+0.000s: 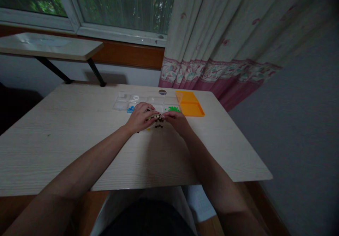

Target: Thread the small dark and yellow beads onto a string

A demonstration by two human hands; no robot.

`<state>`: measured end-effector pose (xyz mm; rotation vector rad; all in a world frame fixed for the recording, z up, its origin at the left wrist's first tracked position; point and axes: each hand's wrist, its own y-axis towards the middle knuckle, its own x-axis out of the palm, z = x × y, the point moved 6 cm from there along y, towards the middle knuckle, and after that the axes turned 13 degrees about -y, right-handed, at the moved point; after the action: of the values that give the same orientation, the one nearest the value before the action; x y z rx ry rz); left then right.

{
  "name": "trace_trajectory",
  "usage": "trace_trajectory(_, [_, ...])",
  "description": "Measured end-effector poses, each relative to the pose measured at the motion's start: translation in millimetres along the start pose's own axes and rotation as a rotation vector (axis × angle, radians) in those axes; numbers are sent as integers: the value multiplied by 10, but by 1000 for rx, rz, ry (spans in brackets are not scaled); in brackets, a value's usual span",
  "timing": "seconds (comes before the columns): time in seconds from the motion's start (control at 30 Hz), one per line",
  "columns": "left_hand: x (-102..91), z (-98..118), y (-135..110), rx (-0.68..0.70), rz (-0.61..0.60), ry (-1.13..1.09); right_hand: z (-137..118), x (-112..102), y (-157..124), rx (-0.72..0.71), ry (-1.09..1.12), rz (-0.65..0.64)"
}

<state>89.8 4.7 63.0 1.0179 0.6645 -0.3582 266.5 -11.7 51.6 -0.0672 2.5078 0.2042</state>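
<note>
My left hand (141,117) is closed over the table, its thumb and fingertips drawn together at a small cluster of pale and dark brown pieces (159,118). From the other side my right hand (174,118) pinches at the same cluster. What exactly lies between either hand's fingertips is too small to make out. Several loose dark pieces (159,126) lie on the table just below. A tiny yellow piece (148,129) sits under the left hand. Behind the hands is a clear plastic compartment box (122,101), with green pieces (172,108) and blue pieces (131,108) in its near compartments.
An orange tray (191,103) stands right of the clear box. A small round dark object (162,92) lies at the table's back edge. The wooden table (106,165) reaches the curtain (212,52) and wall. At the far left a raised shelf (53,47) stands on black legs.
</note>
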Motion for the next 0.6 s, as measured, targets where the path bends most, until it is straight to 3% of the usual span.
trace_trajectory(0.1, [2,-5,-2,5,3,-11,36,24,4,33,85,-30])
trace_trajectory(0.6, [45,17,-1,25,-55,-26,74,93,-13,76,75,-62])
